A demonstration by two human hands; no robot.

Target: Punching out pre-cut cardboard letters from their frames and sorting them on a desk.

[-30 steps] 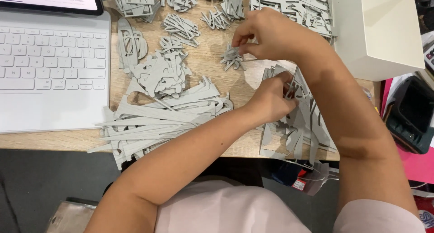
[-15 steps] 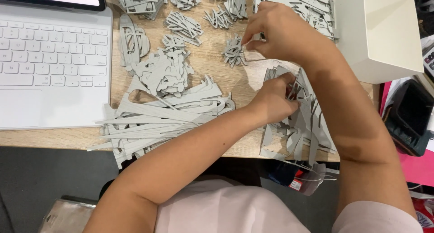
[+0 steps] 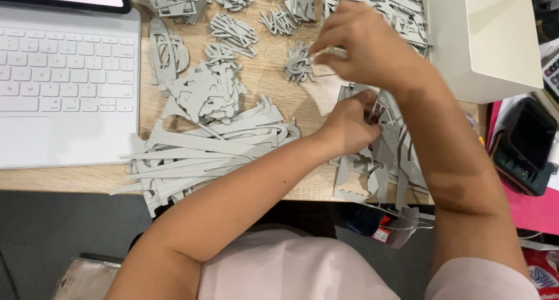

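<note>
- Head view: left hand [image 3: 349, 125] pins the grey cut sheet [image 3: 378, 160]; right hand [image 3: 370, 47], fingertips pinched together, hangs by a small grey pile [image 3: 299, 63].
- Judged step: sorting popped-out pieces; next calls for a careful release.

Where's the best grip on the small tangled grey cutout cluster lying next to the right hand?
Probably pinch the small grey cutout cluster at its outer strips, from above. It lies flat on the wooden desk, a loose bundle of thin pieces with gaps between them for fingertips. Its left side is open; the right hand crowds the other side.
</note>
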